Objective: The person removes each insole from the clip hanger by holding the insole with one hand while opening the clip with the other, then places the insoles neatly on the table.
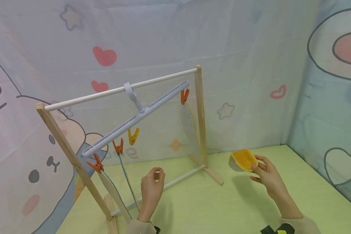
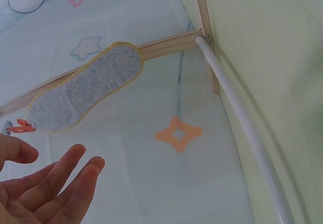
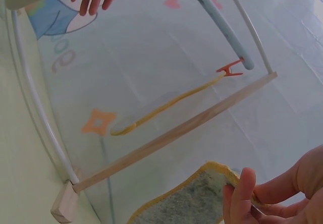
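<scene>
Behind green table [image 1: 210,208], cartoon-print backdrop [image 1: 245,91]

Booth with cartoon-print cloth walls [image 1: 245,58]

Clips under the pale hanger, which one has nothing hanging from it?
The yellow clip, near the middle of the hanger: it holds nothing, while each of the three orange clips grips an insole.

Printed fabric backdrop [image 1: 251,39] bears two solid red hearts [image 1: 104,56], outlined stars [image 1: 71,18], orange four-pointed sparkle [image 1: 173,145] and, at left, large cartoon animal [image 1: 46,185]; light-green tabletop [image 1: 207,208] lies below
</scene>
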Tool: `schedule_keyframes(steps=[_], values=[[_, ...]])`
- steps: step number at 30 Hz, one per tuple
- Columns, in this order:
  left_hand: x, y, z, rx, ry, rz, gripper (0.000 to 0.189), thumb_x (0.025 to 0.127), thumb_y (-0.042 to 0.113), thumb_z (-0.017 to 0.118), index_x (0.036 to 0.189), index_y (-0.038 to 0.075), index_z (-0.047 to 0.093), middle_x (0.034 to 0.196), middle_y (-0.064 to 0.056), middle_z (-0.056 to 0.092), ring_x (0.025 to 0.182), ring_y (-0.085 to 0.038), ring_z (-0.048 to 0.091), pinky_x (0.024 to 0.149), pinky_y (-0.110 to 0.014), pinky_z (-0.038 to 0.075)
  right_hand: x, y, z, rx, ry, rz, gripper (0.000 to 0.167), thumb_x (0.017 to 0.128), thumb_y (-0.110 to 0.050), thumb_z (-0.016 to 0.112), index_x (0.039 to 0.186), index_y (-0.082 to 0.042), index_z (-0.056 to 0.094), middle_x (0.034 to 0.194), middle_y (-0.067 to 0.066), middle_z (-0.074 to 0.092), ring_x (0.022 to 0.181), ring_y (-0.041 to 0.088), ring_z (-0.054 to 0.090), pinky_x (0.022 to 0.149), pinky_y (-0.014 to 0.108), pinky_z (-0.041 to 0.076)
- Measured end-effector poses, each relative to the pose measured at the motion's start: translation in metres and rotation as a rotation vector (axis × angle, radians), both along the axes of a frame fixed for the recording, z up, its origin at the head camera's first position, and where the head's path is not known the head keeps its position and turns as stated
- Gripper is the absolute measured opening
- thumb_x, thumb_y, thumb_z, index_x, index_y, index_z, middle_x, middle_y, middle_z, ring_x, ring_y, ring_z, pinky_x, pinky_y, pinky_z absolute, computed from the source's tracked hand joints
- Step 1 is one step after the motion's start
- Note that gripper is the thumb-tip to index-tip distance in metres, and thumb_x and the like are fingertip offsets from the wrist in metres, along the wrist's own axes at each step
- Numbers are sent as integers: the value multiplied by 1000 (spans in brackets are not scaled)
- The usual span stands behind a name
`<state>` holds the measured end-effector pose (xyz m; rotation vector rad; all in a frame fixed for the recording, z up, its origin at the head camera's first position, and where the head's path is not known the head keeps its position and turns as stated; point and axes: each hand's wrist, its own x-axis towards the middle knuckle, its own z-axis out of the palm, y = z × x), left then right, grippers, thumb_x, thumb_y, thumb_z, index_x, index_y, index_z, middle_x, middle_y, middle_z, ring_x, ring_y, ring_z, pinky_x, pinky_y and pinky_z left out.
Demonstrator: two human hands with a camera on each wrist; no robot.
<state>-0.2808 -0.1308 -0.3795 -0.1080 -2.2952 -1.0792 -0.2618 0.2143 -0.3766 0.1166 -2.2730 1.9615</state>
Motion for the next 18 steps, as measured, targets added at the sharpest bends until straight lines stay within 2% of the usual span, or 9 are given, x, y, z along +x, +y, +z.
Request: schedule_keyframes(steps=[7, 18], values=[[1, 0, -1, 11, -13, 1, 16, 87, 13, 54, 90, 3, 66, 75, -12, 70, 59, -20, 66, 49, -26, 48, 1, 1, -4, 10, -4, 6, 48, 94, -16, 43, 133, 3, 22, 92, -22, 51, 81, -4, 55, 69, 19, 51], [2, 0, -2, 21, -22, -16, 16, 87, 13, 53, 92, 2, 65, 76, -12, 70, 56, -16, 65, 46, -22, 46, 2, 1, -10, 34, -21, 19, 49, 94, -17, 43, 133, 2, 23, 100, -13, 52, 82, -3, 56, 69, 19, 51]])
